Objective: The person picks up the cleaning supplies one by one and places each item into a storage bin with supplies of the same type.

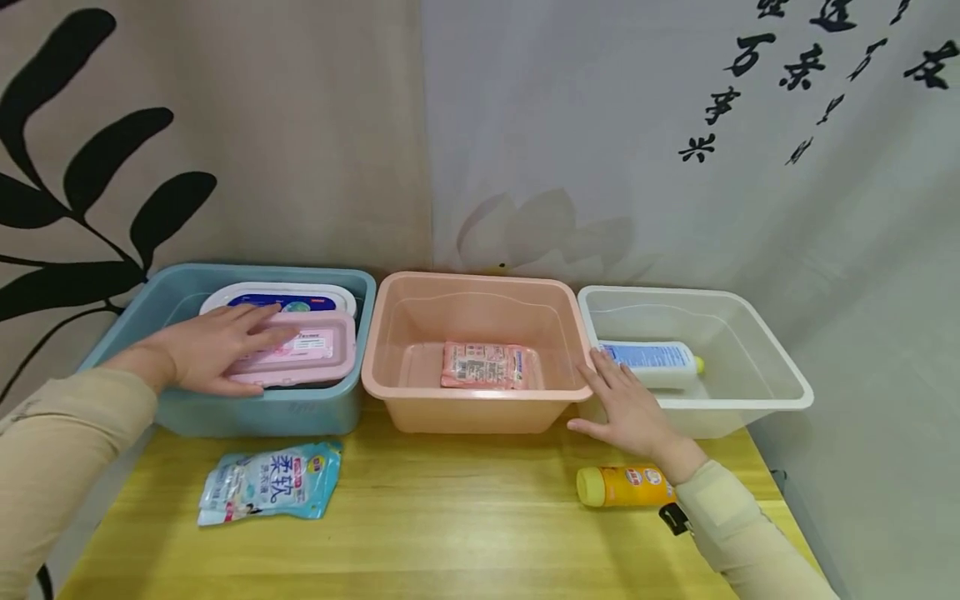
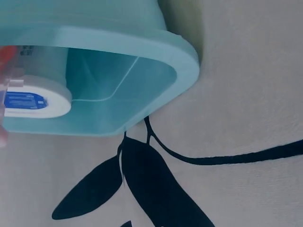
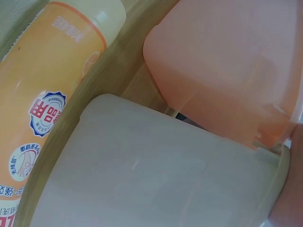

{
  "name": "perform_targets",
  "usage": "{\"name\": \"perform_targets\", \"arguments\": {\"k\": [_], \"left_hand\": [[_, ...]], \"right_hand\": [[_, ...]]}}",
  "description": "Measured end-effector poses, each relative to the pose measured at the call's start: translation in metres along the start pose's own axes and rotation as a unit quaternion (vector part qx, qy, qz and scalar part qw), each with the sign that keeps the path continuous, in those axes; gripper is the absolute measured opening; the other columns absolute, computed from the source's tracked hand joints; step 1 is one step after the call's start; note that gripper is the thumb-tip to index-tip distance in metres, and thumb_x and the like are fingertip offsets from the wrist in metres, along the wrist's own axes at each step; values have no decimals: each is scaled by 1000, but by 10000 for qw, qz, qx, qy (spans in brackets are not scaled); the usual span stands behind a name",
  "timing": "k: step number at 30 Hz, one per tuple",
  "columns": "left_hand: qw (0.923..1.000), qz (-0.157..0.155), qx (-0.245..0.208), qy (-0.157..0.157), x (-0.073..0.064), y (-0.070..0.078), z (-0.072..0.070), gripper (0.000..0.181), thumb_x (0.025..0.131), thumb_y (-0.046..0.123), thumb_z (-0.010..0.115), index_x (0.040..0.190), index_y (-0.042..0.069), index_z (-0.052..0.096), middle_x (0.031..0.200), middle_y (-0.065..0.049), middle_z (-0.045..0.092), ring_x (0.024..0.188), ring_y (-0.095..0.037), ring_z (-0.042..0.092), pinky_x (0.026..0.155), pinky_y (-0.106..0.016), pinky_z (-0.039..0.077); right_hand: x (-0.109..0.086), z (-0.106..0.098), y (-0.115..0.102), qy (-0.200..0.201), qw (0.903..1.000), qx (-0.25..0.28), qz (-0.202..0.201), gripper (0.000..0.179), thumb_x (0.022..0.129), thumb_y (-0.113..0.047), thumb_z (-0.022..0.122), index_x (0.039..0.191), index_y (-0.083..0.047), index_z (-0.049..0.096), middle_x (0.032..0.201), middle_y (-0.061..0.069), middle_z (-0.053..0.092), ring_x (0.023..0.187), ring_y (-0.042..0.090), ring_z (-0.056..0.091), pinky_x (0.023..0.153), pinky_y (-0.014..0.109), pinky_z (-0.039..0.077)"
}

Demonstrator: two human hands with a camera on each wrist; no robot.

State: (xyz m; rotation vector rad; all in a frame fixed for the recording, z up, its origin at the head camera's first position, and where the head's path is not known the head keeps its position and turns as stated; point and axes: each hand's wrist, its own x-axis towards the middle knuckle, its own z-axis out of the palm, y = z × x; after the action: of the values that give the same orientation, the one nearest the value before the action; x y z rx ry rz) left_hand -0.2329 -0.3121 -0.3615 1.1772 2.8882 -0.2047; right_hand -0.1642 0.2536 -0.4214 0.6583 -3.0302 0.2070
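Observation:
My left hand lies over the left part of a pink wipes pack in the blue bin, its fingers stretched across the top. Behind that pack, partly covered by it, is a white wipes pack with a blue label. My right hand rests with extended fingers at the adjoining rims of the peach bin and the white bin. Inside the peach bin lies a pink printed packet. A white bottle with a blue label is on its side in the white bin.
On the wooden table, a blue refill pouch lies before the blue bin. An orange bottle with a yellow cap lies near my right wrist, partly behind the sleeve. A printed curtain hangs behind the bins.

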Motion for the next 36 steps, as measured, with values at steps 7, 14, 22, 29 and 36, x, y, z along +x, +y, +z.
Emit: {"name": "perform_targets", "arguments": {"k": [7, 14, 22, 29, 36], "left_hand": [[9999, -28, -103, -82, 0, -2, 3, 83, 76, 66, 59, 143, 22, 33, 141, -21, 36, 124, -40, 39, 98, -63, 37], [9998, 53, -161, -49, -3, -3, 9, 84, 78, 64, 58, 145, 23, 29, 142, -22, 34, 123, -41, 40, 97, -62, 39], [9995, 38, -309, -61, -6, -3, 15, 81, 81, 61, 57, 147, 26, 25, 146, -21, 30, 128, -40, 36, 100, -62, 36], [9992, 86, -386, 115, -9, -4, 19, 69, 86, 51, 57, 145, 25, 34, 149, -18, 32, 131, -40, 33, 105, -58, 32], [9996, 34, -67, 273, -15, -5, 32, 57, 90, 46, 53, 141, 24, 42, 148, -12, 36, 132, -36, 35, 108, -16, -17]], "right_hand": [[1, 1, 0, 123, 9999, -5, -60, 89, 80, -58, 61, 147, -10, 28, 155, 19, 17, 143, 36, 18, 114, 54, 20], [0, -2, -2, 6, 10000, -16, -16, 89, 81, -58, 60, 148, -9, 28, 156, 19, 16, 143, 35, 17, 115, 53, 18], [-1, -3, -3, 48, 10000, -13, -23, 88, 80, -56, 62, 147, -9, 29, 155, 19, 17, 143, 36, 18, 115, 54, 18], [-2, -2, 0, 115, 9999, -23, -4, 88, 80, -59, 60, 147, -10, 30, 155, 19, 19, 142, 37, 19, 114, 55, 19], [0, 2, 0, 177, 9998, 22, -61, 87, 80, -58, 61, 145, -8, 32, 154, 20, 20, 141, 37, 21, 113, 56, 20]]}}
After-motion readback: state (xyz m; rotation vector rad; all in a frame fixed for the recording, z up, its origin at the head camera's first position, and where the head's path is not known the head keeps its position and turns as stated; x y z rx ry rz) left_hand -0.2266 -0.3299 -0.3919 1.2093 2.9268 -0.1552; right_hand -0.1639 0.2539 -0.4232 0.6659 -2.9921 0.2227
